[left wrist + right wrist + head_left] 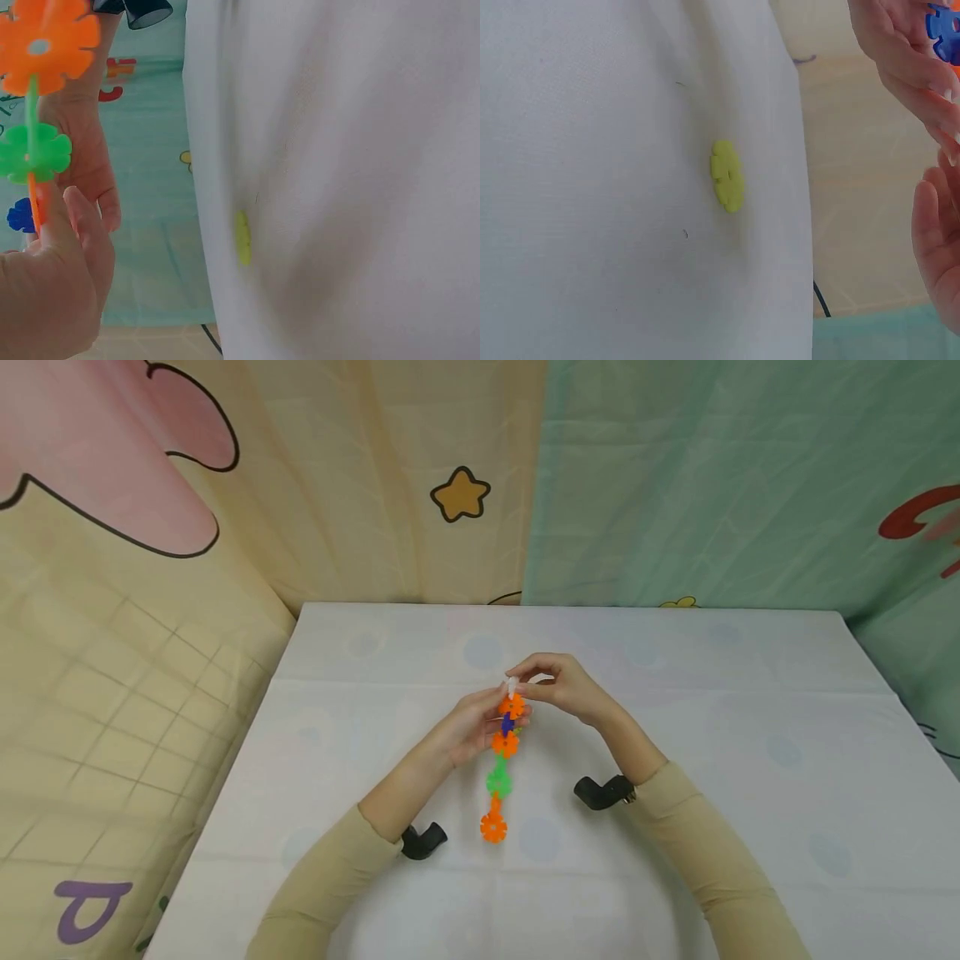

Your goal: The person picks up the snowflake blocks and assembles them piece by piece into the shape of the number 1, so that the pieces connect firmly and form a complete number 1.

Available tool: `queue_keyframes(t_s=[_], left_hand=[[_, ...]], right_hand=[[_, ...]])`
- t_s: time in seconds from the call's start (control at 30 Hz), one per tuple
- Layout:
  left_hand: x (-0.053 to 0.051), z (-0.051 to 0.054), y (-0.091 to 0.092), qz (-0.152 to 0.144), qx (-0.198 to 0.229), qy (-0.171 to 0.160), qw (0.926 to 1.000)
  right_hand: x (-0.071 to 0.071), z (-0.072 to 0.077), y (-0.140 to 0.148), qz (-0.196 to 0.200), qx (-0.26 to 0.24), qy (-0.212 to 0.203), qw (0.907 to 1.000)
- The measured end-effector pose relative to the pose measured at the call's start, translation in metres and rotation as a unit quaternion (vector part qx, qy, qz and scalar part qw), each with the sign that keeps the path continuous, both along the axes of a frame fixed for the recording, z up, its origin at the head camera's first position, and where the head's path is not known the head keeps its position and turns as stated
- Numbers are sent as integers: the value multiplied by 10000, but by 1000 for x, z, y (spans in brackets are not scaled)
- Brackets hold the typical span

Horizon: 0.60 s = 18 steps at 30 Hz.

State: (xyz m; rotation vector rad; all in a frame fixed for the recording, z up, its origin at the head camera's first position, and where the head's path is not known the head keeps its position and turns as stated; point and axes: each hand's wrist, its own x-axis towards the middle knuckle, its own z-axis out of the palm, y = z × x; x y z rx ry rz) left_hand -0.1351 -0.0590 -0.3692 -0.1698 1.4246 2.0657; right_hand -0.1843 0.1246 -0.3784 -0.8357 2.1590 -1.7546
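A chain of flower-shaped interlocking discs runs toward the person in the head view. It has an orange disc (493,827) at the near end, then a green disc (498,781), an orange one (506,744), a blue one (507,724) and another orange one (513,706). A white disc (512,686) is at the far end. My left hand (472,727) holds the chain around its upper part. Between thumb and fingers, my right hand (564,687) pinches the white disc. Wrist views show the blue disc (946,34) near the fingers; the white disc is hidden there.
A yellow-green flower disc (728,176) lies on the white-covered table (750,827), below the hands. Black wrist-worn devices (424,842) hang by both forearms. Printed curtains (375,485) stand behind the table's far edge.
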Motion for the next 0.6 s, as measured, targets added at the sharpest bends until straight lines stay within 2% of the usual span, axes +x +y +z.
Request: queue_keyframes(t_s=[0.17,0.33,0.47,0.6], left_hand=[[-1,2,0,-41,-257,6,9997],[-1,1,-1,17,-316,13,9995],[-1,-1,-3,290,-345,60,9990],[-2,-1,-6,585,-469,111,9971]], right_hand=[[-2,-1,-4,132,27,41,9999],[-2,-2,-5,121,225,22,9997],[-2,-4,-6,-34,363,-81,9993],[-4,-10,-4,-379,659,-432,9962]])
